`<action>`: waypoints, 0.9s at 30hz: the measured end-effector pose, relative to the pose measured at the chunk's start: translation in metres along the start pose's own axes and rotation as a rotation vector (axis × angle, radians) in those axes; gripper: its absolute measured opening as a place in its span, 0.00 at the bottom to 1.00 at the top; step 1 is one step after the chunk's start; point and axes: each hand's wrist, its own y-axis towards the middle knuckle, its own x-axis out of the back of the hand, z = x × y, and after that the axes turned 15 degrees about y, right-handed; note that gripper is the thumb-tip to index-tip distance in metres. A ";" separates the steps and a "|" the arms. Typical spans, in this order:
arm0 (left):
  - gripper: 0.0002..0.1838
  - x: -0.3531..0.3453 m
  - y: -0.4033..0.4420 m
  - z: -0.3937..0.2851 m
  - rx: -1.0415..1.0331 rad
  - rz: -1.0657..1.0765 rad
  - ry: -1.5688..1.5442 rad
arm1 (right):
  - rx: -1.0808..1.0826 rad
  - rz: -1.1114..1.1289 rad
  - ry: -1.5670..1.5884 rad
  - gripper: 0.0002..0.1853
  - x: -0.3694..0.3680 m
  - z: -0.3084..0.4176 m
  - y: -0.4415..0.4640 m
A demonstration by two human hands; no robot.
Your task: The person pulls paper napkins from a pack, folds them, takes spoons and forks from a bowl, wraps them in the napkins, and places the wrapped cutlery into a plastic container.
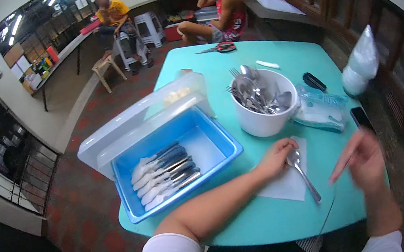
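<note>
My left hand [277, 158] is closed at the bowl end of a spoon [303, 176], whose handle points toward me over a white paper sheet [282, 186]. My right hand [363, 160], blurred by motion, holds a thin fork [329, 216] near its handle end, tines pointing down at the table's near edge. Beyond my left hand stands a white bucket [265, 125] full of loose spoons and forks [255, 93]. To the left, a blue tray [182, 182] contains several cutlery bundles [165, 175] wrapped in white; a translucent lid [142, 122] leans up behind it.
On the turquoise table [220, 232] are scissors [223, 47], a white strip [267, 64], a black object [314, 81], a plastic pack [321, 108] and a phone [360, 118]. A plastic-wrapped stack [361, 64] stands right. Two people [114, 15] [225, 10] sit beyond.
</note>
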 end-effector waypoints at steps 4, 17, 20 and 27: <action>0.10 0.000 -0.007 -0.008 0.028 -0.008 -0.036 | -0.694 -0.092 0.616 0.13 -0.061 -0.006 -0.088; 0.22 0.005 -0.003 0.002 0.002 -0.111 0.058 | -0.201 -0.280 -1.150 0.08 -0.026 -0.045 -0.080; 0.27 0.004 -0.003 -0.003 0.027 -0.106 0.010 | -0.104 -0.345 -1.202 0.10 -0.018 -0.068 -0.062; 0.15 0.012 0.001 0.006 -0.039 0.020 0.117 | -0.121 -0.284 -1.235 0.10 -0.013 -0.109 -0.047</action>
